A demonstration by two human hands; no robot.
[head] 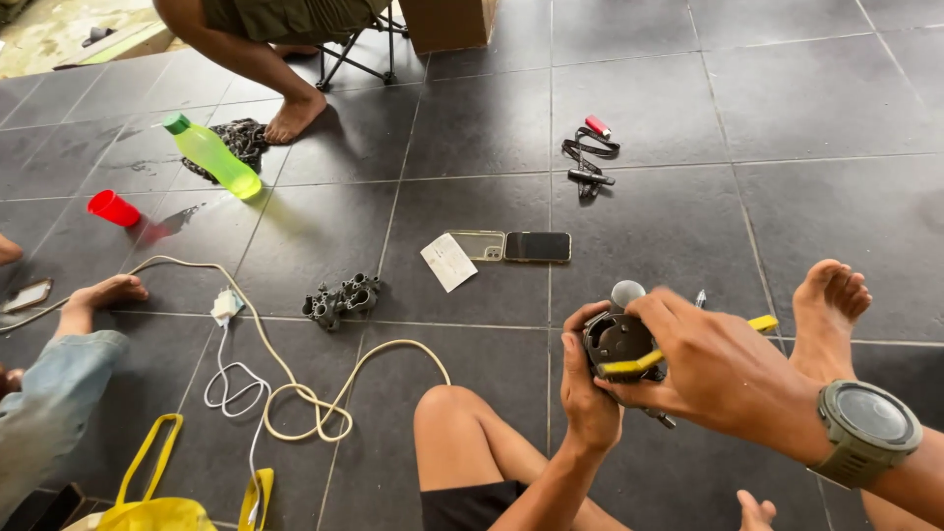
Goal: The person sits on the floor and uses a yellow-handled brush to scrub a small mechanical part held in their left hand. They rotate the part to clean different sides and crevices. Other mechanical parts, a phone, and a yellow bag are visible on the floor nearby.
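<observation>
My left hand (587,393) grips a round dark metal engine part (619,342) from below and the left side. My right hand (710,366), with a grey-green watch (867,428) on its wrist, lies over the part and holds a yellow-handled tool (634,365) against it. The tool's far yellow end (762,323) shows beyond the hand. A small grey knob (627,292) sticks up behind the part. My bare knee (447,413) and right foot (831,315) rest on the dark tiled floor.
A dark metal casting (339,300), a paper slip (448,262), a clear phone case (478,245) and a phone (537,247) lie ahead. Cream cable (295,379), green bottle (211,154), red cup (113,208), black strap with red lighter (590,149). Another person's foot (293,116) and someone's hand (103,293) at left.
</observation>
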